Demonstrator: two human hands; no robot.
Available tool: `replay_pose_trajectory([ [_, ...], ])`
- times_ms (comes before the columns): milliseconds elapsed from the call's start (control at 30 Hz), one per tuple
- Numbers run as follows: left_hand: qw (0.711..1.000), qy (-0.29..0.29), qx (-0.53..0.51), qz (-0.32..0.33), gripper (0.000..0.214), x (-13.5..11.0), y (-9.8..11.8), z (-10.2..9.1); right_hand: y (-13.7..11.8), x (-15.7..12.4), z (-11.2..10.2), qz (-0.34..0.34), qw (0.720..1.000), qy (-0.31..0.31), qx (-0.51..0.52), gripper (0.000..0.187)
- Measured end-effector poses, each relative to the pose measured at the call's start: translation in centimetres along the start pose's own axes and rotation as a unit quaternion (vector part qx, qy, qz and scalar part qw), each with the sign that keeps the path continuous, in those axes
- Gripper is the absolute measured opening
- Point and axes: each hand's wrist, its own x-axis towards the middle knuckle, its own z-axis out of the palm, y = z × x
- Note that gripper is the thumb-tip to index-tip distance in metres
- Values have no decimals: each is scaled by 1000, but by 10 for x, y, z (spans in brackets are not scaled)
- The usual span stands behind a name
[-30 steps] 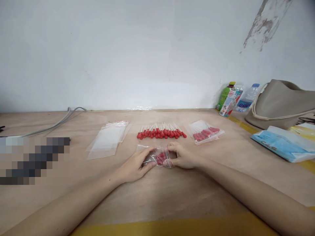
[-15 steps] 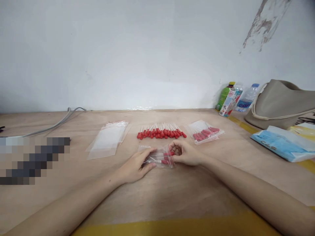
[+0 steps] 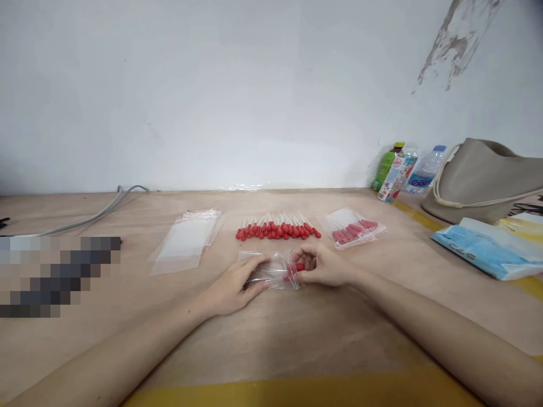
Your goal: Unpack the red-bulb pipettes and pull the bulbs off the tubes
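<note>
Between my hands lies a clear zip bag (image 3: 271, 277) with its red-striped mouth to the right. Glass-like droppers with red bulbs (image 3: 299, 267) are in it, their thin stems pointing left. My left hand (image 3: 233, 288) holds the bag's closed end, thumb and fingers along its two sides. At the mouth, my right hand (image 3: 320, 265) is closed on a red dropper bulb; its fingers hide part of it. Just beyond, a row of several red-bulbed droppers (image 3: 278, 229) lies with stems toward the wall.
Flat unused zip bags (image 3: 182, 243) are stacked at left. Filled bags of droppers (image 3: 354, 229) lie at right. Farther right are bottles (image 3: 426, 169), a carton (image 3: 395, 178), a grey bag (image 3: 487, 181) and a blue packet (image 3: 487, 249). A cable (image 3: 93, 217) runs along the left.
The red bulbs in the bag have shifted slightly right, toward its mouth, with my right hand's fingers on them. My left hand stays in place.
</note>
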Motion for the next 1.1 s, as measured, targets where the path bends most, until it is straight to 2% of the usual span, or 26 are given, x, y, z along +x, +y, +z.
replay_pose_trajectory([
  [67,1000,2,-1,4,46,0,0,0,1,-2,0,-15,999,-19,-24,32],
  [133,1000,2,-1,4,46,1,0,0,-1,-3,1,-30,998,-25,-45,25],
  [233,1000,2,-1,4,46,0,0,0,-2,-3,1,-46,997,5,-67,14],
  [367,1000,8,2,6,48,-1,-2,1,3,-3,-15,19,1000,19,11,21],
  [500,999,-2,15,32,51,-1,-1,-2,9,-5,-46,68,992,24,105,29],
  [600,995,-51,50,67,52,-2,2,-8,17,-7,-77,88,986,81,115,32],
  [667,989,-92,75,87,52,-2,5,-11,24,-7,-95,82,971,165,156,32],
  [733,984,-120,87,102,51,-1,6,-13,32,-4,-107,59,945,276,165,32],
  [800,981,-135,86,106,51,-1,5,-14,42,0,-110,42,912,385,134,35],
  [867,981,-139,81,104,55,-1,4,-13,52,5,-105,25,889,451,77,39],
  [967,985,-122,79,93,67,-1,1,-10,65,13,-90,-20,894,446,-35,39],
  [1100,981,-134,105,93,64,-2,-1,-9,71,18,-75,-53,908,365,-199,28],
])
